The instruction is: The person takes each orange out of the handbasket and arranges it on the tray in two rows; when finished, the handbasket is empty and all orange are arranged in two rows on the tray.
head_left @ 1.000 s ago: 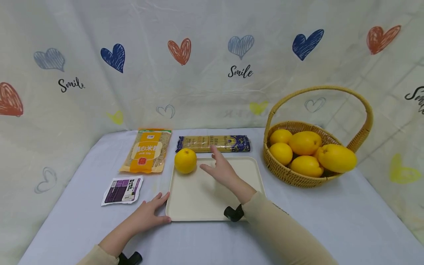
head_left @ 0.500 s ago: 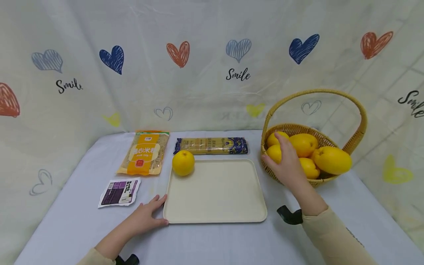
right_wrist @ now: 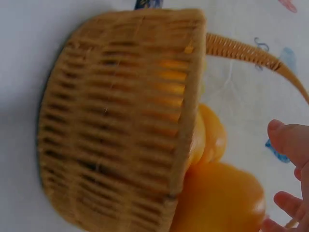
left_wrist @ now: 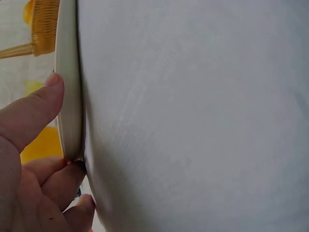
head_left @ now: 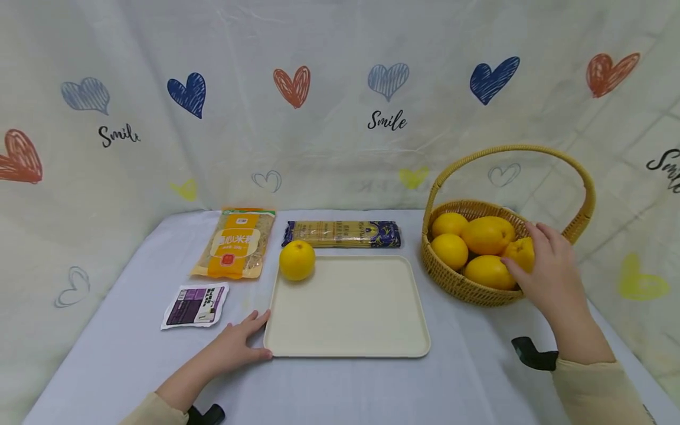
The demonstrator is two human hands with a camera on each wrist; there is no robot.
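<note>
My left hand (head_left: 234, 349) rests at the left edge of a cream rectangular tray (head_left: 350, 310), its thumb and fingers spread. In the left wrist view its thumb and fingers touch the tray's rim (left_wrist: 70, 92). My right hand (head_left: 555, 277) is over the right side of a wicker basket (head_left: 459, 287), thumb and fingers parted around a large oblong yellow fruit (head_left: 521, 252), partly hidden. The right wrist view has the fingers beside this large fruit (right_wrist: 219, 203); contact is hard to tell. Several other yellow fruits (head_left: 487, 235) lie in the basket. A round yellow fruit (head_left: 297, 260) sits on the tray's back-left corner.
Behind the tray lies a long noodle packet (head_left: 340, 234). An orange-labelled bag (head_left: 234, 243) and a small purple-and-white packet (head_left: 195, 305) lie to the left. The basket's tall handle (head_left: 517, 149) arches over the fruit. A heart-printed curtain hangs behind the table.
My right hand has moved right, from above the tray, across the basket's left side, to the large fruit at its right. My left hand has stayed at the tray's left edge.
</note>
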